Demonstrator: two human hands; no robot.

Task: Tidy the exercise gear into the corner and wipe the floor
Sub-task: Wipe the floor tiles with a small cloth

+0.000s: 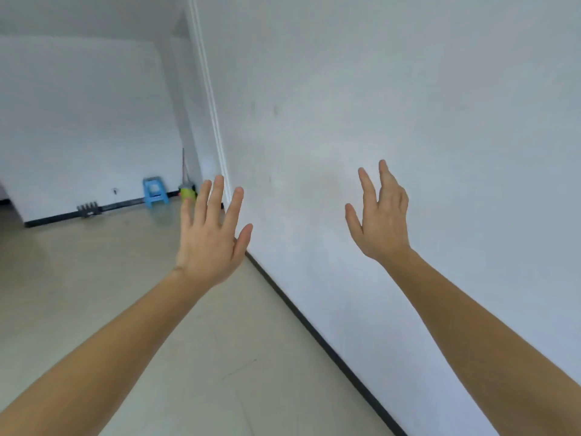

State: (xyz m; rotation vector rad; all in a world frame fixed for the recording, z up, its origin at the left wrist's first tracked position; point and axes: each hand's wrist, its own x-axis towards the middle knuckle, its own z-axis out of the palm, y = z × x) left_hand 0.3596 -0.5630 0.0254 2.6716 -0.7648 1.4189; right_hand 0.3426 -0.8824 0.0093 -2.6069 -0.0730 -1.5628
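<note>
My left hand (211, 234) is raised in front of me with its fingers spread and straight, holding nothing. My right hand (382, 215) is also raised, before the white wall, fingers apart and empty. Far off in the corner stands a long-handled mop (185, 171) beside a green and yellow object (187, 192), partly hidden by my left fingers. A dark set of dumbbell-like gear (89, 209) lies on the floor by the far wall's skirting.
A small blue plastic stool (154, 191) stands against the far wall near the corner. A white wall (408, 105) with black skirting (314, 332) runs close along my right. Beige tiled floor (94, 278) stretches ahead to the left.
</note>
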